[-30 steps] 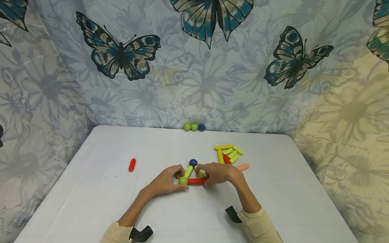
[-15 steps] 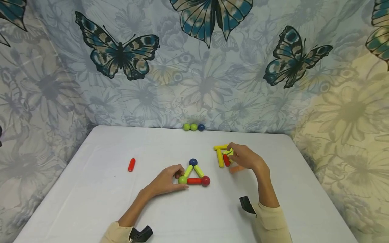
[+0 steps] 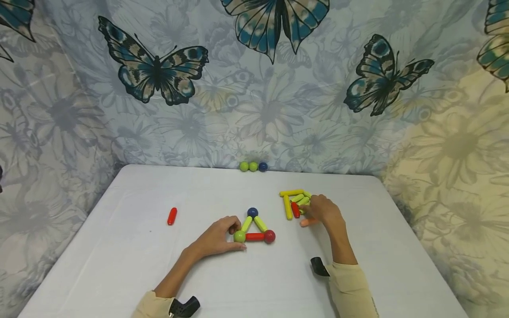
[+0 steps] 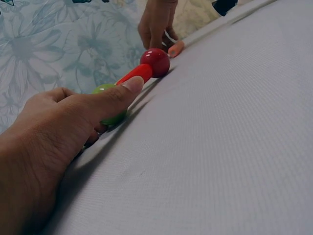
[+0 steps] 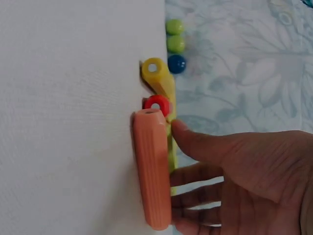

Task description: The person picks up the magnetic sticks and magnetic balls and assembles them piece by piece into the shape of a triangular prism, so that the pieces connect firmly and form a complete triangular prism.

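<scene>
Bright green and glossy, a round ball (image 3: 240, 236) forms the near left corner of a triangle lying on the white cloth-covered table (image 3: 119, 251). Along the near side, a smooth red rod (image 3: 255, 237) runs from it to a shiny dark red ball (image 3: 269, 236); two short yellow-green rods (image 3: 246, 225) slant from these corners to a dark blue ball (image 3: 252, 213) at the far one. The person's left hand (image 3: 214, 236) holds the green ball between curled fingers and a thumb stretched along the near side.

To the right of the triangle, the person's right hand (image 3: 327, 211) reaches into a cluster of rods, thumb and fingers bent and set apart; whether it grips one, I cannot tell. Just beside its fingers lies a ridged pale orange rod (image 5: 152, 171). The cluster also has two long yellow rods (image 3: 288, 207), a short red rod (image 3: 295, 210) and several yellow-green sticks (image 3: 297, 198).

Well apart on the left lies a lone red rod (image 3: 172, 216). At the table's far edge, two light green balls (image 3: 253, 166) and a navy ball (image 3: 263, 166) sit in a row before butterfly-printed fabric (image 3: 270, 119).
</scene>
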### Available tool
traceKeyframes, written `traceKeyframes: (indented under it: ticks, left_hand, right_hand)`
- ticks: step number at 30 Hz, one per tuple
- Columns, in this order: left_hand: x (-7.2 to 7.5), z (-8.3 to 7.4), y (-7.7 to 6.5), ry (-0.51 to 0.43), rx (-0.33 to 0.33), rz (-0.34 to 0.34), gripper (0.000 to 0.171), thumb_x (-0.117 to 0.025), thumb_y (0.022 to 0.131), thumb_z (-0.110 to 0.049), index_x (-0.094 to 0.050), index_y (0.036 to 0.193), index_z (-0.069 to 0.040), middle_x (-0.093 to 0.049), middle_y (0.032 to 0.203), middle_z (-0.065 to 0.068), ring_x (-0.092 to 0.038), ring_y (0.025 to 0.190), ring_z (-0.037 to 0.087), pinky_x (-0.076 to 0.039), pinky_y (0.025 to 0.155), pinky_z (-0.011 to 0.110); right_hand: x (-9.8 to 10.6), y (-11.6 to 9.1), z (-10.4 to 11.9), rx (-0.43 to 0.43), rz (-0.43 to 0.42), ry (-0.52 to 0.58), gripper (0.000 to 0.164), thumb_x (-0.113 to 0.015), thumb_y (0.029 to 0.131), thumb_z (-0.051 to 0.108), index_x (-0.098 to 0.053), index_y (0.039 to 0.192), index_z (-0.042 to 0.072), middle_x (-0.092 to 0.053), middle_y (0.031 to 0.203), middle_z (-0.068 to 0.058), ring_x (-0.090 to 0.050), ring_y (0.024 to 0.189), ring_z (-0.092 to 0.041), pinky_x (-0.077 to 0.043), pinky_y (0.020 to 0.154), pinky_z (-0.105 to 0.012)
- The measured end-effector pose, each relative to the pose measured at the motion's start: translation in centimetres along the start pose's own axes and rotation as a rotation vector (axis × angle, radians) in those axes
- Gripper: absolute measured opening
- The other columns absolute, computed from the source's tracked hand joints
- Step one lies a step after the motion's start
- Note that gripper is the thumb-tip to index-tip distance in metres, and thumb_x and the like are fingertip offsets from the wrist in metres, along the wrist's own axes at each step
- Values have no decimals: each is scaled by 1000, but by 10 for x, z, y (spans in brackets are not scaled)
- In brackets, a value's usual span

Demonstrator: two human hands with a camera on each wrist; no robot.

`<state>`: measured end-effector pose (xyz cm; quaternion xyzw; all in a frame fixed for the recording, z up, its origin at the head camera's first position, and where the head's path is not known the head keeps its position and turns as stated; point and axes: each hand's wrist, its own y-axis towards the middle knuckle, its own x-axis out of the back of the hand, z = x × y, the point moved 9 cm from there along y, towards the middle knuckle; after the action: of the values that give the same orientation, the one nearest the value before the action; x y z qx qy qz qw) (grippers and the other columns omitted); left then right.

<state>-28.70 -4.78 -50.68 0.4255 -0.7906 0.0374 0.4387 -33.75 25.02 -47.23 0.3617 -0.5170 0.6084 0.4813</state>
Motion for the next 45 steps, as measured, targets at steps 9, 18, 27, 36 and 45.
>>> traceKeyframes:
  ticks: [9,18,27,36,45]
  left_hand:
    - [2,-2,-1,7,-4,-5,46,-91,80,-42,-59,103,-17,-55,89,-6,-50,84,6,-46,77,20]
    - [2,-2,-3,8,-20,-2,46,-91,81,-40,-59,105,-17,-56,91,-6,-52,86,7,-47,78,20]
    - [1,1,-2,-1,-13,-2,44,-89,82,-41,-60,105,-17,-56,91,-7,-51,85,4,-47,78,20]
    - [0,3,-1,8,-31,-19,47,-88,83,-44,-62,112,-18,-63,99,-8,-56,90,4,-51,82,23]
    - [1,4,-4,7,-13,-16,56,-86,85,-43,-61,128,-16,-70,121,-4,-64,108,10,-55,96,31]
  right_hand:
    - [6,1,7,98,-43,130,25,-73,93,9,-57,108,-3,-63,98,-18,-58,85,-29,-49,74,-42]
    - [23,-7,30,291,-113,220,31,-72,93,3,-61,120,-7,-64,94,-15,-56,82,-24,-49,74,-37]
    - [26,-39,117,717,-44,401,19,-73,95,7,-68,113,7,-73,102,-6,-67,93,-15,-58,82,-31]
    - [-13,-64,191,922,144,418,20,-73,96,9,-65,114,10,-74,110,-4,-69,100,-12,-59,94,-38]
    - [-26,-64,203,927,132,332,24,-73,96,10,-67,119,7,-76,116,-3,-70,102,-14,-57,94,-29]
